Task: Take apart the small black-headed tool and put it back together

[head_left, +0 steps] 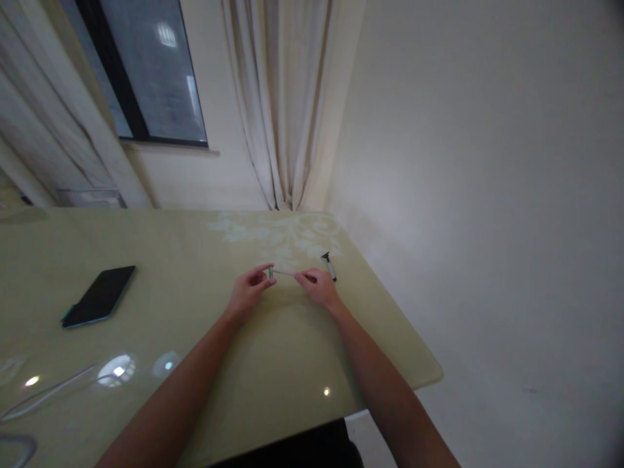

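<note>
My left hand (247, 288) pinches a small, narrow piece (270, 272) between thumb and fingertips, held upright over the table. It looks grey-green and could be a razor cartridge, but is too small to be sure. Between the thumb and fingers of my right hand (316, 286) is a thin pale stick (284, 273). Its far tip points left and reaches the small piece or comes very close; I cannot tell whether they touch. Just beyond my right hand lies a razor handle (331, 267), grey and black with a T-shaped top.
A dark tablet-like slab (100, 296) lies on the left of the glossy table (273, 364). White cables (46, 393) run across the near left corner. The table's right edge slants beside a plain wall (478, 214). Curtains (283, 97) hang behind.
</note>
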`<state>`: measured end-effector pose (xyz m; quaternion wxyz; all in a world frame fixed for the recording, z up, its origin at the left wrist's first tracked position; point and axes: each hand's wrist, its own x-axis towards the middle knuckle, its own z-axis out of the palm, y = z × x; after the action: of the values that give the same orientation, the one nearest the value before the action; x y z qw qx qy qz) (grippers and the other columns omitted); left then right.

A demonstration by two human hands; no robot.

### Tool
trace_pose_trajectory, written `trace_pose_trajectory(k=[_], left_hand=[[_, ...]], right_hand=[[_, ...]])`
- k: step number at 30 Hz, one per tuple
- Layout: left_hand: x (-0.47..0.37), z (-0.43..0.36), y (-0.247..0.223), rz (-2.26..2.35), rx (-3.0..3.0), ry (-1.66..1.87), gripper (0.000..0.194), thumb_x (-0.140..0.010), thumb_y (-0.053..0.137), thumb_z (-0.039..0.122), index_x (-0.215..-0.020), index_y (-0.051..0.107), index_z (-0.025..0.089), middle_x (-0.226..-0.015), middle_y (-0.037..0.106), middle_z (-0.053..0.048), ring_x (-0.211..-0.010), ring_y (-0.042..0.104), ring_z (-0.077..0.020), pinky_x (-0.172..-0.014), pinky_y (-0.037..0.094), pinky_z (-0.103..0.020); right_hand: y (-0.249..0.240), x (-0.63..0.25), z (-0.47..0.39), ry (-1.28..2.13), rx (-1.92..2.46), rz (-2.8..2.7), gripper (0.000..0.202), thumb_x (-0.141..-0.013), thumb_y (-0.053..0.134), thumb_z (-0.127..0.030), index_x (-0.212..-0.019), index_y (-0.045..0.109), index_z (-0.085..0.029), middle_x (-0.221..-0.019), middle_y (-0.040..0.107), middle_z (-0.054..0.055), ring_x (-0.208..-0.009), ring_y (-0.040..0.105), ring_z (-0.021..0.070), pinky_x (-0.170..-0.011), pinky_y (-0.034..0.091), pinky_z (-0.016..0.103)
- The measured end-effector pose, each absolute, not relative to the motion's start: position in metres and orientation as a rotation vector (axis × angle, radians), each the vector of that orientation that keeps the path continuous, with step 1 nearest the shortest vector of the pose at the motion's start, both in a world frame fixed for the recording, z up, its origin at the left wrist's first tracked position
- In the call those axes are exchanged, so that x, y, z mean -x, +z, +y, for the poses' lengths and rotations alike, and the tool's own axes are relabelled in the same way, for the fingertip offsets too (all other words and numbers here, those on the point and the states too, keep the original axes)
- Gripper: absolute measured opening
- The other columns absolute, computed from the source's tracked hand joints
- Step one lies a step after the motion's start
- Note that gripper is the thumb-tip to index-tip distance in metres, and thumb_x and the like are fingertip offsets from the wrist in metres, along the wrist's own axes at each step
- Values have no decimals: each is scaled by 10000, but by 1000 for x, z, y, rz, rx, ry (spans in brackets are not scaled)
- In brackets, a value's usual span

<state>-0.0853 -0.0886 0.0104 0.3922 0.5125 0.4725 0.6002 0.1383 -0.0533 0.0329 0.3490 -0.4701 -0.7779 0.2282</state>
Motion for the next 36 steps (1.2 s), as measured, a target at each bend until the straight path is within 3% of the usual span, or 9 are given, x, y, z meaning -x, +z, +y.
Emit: trace_pose_trajectory(k=[36], left_hand=[[88,-86,6,1231,-1321,1517,582,-689,878,464,-1190,784,183,-707,535,46,-656,484,-111,-627,373,-233]], right_hand=[[31,-135,-51,591,1266,-1973,347,-944,687,-490,-904,849,-186,-786,742,52,-707,613,157,-655,394,260]])
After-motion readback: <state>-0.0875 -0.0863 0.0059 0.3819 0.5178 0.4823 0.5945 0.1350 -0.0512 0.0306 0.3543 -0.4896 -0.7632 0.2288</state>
